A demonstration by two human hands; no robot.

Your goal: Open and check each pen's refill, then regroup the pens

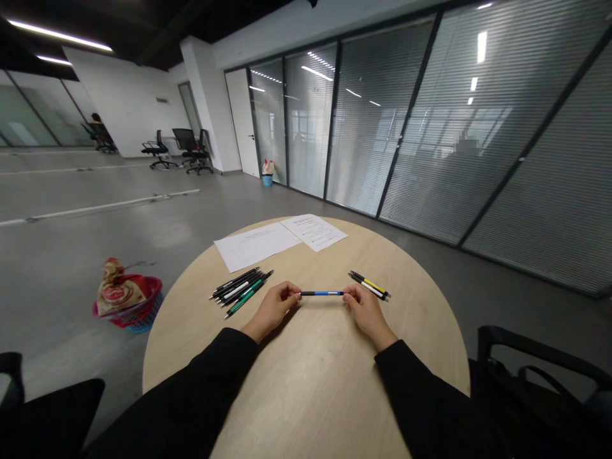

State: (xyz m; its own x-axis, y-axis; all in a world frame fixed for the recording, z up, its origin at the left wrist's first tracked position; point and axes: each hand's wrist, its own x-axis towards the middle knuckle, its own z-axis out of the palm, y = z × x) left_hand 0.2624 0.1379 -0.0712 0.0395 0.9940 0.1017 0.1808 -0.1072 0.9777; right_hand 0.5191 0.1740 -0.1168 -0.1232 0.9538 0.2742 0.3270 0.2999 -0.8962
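Observation:
Both my hands hold a slim blue and black pen (321,293) level above a round light-wood table (306,389). My left hand (273,309) pinches its left end, and my right hand (367,312) pinches its right end. To the left of my left hand lies a bunch of several pens (241,292), black, white and green. Near my right hand lie at least 2 pens (369,285), one yellow and one white. Two sheets of printed paper (280,237) lie at the far edge of the table.
A red basket (128,306) holding a patterned bag stands on the grey floor to the left. Black chairs (530,376) sit at the table's lower corners. Glass partitions (415,121) run along the right. A seated person (98,131) and office chairs (184,150) are far back.

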